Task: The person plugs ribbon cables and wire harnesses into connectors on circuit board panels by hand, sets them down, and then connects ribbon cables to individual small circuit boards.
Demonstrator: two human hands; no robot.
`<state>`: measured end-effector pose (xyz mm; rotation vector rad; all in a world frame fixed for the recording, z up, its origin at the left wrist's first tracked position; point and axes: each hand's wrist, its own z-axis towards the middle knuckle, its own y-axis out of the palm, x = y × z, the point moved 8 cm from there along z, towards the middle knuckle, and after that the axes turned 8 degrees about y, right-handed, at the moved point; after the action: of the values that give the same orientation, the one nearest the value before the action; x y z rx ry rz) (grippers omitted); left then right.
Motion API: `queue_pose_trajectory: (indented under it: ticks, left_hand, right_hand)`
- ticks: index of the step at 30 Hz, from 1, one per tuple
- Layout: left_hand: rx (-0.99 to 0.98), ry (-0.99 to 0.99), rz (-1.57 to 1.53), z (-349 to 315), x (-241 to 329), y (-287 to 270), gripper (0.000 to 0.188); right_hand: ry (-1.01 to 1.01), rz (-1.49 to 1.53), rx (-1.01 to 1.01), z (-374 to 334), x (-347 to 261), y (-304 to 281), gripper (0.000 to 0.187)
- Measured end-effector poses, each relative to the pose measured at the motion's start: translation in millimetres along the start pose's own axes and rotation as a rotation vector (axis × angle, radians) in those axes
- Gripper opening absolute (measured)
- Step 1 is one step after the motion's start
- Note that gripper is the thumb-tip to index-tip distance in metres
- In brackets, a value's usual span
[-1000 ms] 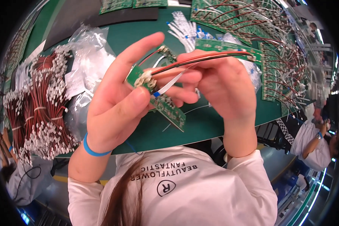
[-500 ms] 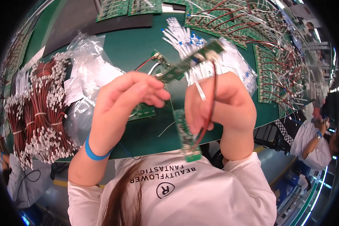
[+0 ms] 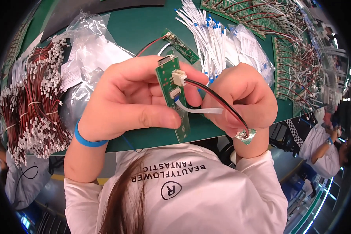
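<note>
My left hand (image 3: 123,97) is closed on a long green circuit board (image 3: 166,82), its thumb in front and its fingers behind. Two pale connectors sit on the board's face. A red-and-black cable (image 3: 222,100) plugs into one, and a white flat ribbon cable (image 3: 199,111) with a blue end meets the other. Both cables run toward my right hand (image 3: 245,97). That hand is closed around a smaller green board (image 3: 247,137), mostly hidden, with only one end showing under the fingers. Behind my hands, another small board (image 3: 185,50) with cables lies on the green table (image 3: 144,37).
Bundled red-and-black cables (image 3: 39,101) with white plugs lie at the left, beside a clear plastic bag (image 3: 91,43). White ribbon cables (image 3: 206,35) and another bag (image 3: 247,43) lie beyond my right hand. Wired circuit boards (image 3: 282,70) fill the right side. Other people (image 3: 319,144) sit further off.
The long board has turned from a slant to nearly upright, and my left hand has closed around it. The smaller board, hanging below my right hand before, is now mostly covered by its fingers.
</note>
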<state>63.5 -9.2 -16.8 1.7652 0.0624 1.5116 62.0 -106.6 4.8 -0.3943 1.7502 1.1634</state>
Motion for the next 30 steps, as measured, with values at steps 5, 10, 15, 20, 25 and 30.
queue_pose_trajectory:
  ticks: [5, 10, 15, 20, 25, 30]
  left_hand:
    - [0.025, 0.075, 0.158, 1, 6, -4, 0.056]
    - [-0.016, 0.224, 0.283, 3, 9, -6, 0.056]
    - [-0.031, 0.229, 0.300, 3, 11, -8, 0.055]
    - [0.008, 0.180, 0.279, 4, 9, -10, 0.053]
    - [-0.105, 0.293, 0.329, 2, 13, -3, 0.051]
    - [-0.048, 0.234, 0.307, 2, 12, -3, 0.050]
  right_hand:
    - [0.144, -0.193, 0.184, 1, 4, -6, 0.013]
    - [0.139, -0.218, 0.330, -5, 0, -7, 0.010]
    - [0.232, -0.150, 0.384, -8, 10, -13, 0.005]
    - [0.117, -0.200, 0.334, -6, 2, -14, 0.005]
    - [0.130, -0.247, 0.316, -5, -3, -13, 0.006]
    - [0.122, -0.309, 0.295, -3, -2, -17, 0.007]
